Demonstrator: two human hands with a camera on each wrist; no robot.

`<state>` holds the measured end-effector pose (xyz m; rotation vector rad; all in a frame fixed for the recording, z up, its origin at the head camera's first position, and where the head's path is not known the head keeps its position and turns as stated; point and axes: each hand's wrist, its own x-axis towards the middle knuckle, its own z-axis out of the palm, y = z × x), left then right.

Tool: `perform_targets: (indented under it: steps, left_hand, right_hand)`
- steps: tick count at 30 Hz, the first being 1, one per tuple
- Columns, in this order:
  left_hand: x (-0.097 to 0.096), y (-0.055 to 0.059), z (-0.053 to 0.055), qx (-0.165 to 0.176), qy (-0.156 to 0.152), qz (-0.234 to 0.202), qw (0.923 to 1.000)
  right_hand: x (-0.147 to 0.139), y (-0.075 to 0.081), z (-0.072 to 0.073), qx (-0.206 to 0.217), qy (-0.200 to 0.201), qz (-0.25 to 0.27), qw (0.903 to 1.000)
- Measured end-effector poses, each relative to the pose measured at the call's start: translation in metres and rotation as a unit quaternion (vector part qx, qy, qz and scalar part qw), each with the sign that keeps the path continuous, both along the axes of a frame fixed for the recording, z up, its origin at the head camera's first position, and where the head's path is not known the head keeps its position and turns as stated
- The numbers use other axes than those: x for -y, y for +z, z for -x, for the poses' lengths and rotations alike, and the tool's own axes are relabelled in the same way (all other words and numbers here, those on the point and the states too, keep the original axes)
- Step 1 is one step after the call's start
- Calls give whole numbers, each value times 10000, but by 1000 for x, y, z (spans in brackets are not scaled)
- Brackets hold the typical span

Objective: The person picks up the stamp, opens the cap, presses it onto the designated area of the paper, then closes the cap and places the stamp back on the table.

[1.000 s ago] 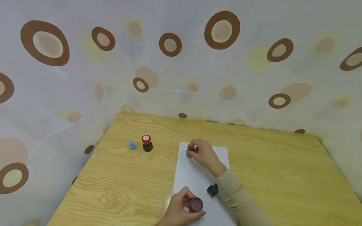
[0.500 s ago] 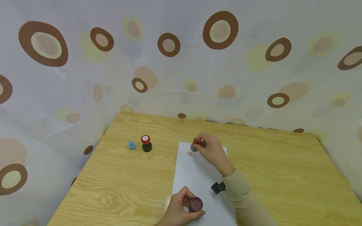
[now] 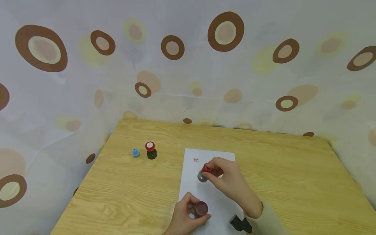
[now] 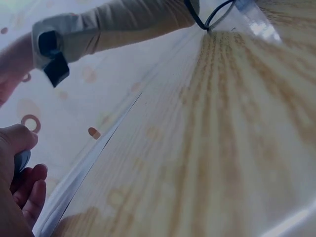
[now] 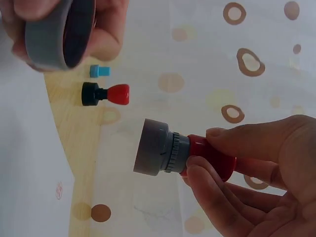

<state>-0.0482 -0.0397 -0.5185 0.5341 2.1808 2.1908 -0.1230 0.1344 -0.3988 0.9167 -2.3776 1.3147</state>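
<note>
The right hand (image 3: pixel 230 179) pinches the red handle of a gray-based stamp (image 3: pixel 202 177) between thumb and fingertips. The stamp is tilted, over the left half of the paper (image 3: pixel 215 199), between its far edge and its middle; the right wrist view shows the base clear of the sheet. The left hand (image 3: pixel 184 214) grips a round cap (image 3: pixel 201 209), fingers and thumb curled about its side, hollow face upward, near the paper's left edge toward the near end. A round red mark (image 3: pixel 195 160) is located on the paper just inside its far left corner. On the table (image 3: pixel 141 192), toward the far left corner, a second stamp (image 3: pixel 151 151) with red knob and black base stands upright; a small blue piece (image 3: pixel 135 152) stands just beside it, nearer the table's left edge. A black device (image 3: pixel 241 224) is fitted at the right sleeve (image 3: pixel 268 222).
</note>
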Motion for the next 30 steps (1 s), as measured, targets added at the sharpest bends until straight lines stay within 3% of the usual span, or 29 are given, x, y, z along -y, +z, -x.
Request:
perform_targets:
  steps: [5, 11, 20, 30]
  left_hand:
    - [-1, 1, 0, 0, 247, -127, 9996]
    - [-1, 1, 0, -283, 507, -273, 9979]
    - [-2, 0, -1, -422, 643, -498, 9958]
    - [-3, -1, 1, -691, 747, -532, 9934]
  right_hand:
    - [1, -2, -23, 78, 313, 96, 9994]
    - [5, -5, -38, 204, 658, 313, 9971]
    - [11, -15, -47, 233, 787, 308, 9961]
    - [13, -18, -51, -129, 909, 276, 9954]
